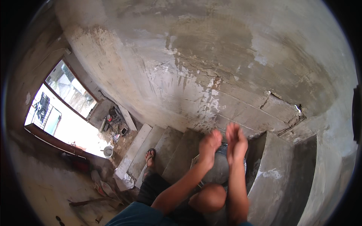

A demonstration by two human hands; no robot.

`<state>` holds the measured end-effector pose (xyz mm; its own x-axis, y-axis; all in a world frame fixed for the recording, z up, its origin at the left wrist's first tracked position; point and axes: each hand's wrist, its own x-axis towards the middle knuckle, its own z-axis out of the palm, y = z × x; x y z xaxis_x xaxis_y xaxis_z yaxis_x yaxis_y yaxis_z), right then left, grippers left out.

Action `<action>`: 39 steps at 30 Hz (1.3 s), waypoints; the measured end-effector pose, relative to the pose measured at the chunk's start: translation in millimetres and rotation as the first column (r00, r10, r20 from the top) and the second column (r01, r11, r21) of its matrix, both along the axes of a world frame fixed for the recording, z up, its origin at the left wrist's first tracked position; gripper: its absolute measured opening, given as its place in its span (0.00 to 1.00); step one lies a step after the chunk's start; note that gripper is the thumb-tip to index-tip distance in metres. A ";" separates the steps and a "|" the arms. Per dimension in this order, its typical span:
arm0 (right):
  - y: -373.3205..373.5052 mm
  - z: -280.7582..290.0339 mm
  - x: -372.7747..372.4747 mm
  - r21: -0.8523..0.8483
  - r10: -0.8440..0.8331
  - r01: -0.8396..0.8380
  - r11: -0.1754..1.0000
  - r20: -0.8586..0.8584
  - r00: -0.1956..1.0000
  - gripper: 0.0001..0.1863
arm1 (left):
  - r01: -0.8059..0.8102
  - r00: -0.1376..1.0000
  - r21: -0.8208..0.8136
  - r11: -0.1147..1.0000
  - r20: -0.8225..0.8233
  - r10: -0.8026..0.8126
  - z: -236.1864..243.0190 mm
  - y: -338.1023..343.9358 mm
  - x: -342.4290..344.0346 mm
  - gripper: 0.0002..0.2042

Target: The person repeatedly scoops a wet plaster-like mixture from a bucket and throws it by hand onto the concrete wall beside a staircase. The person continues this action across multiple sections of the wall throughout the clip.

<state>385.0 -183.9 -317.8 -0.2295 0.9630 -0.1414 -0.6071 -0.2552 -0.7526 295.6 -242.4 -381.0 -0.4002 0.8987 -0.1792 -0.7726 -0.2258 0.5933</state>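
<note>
My left hand (210, 147) and my right hand (236, 142) are raised in front of me, side by side with a narrow gap between them. Both seem to hold nothing; the fingers point up and away, loosely stretched, and are smeared by motion, the left more so. Behind and below them, on the steps, is a round, dark-rimmed container (217, 170) with a grey surface, partly hidden by my hands and forearms. Beyond my hands rises the wall, where damp, patchy grey plaster (211, 34) meets bare blocks (241, 103).
Concrete steps (275, 175) climb to the right and descend left, where my sandalled foot (150, 157) rests. At the bottom stand a white bucket (108, 151), scattered rubble and tools (115, 126), and a board (127, 116) against the wall. A bright doorway (62, 116) opens at far left.
</note>
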 end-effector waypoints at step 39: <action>-56.5 -298.8 110.2 -0.445 0.223 0.280 0.850 0.787 0.575 0.17 | 0.432 0.900 -0.694 0.576 0.292 -0.323 -143.8 -55.4 76.9 0.17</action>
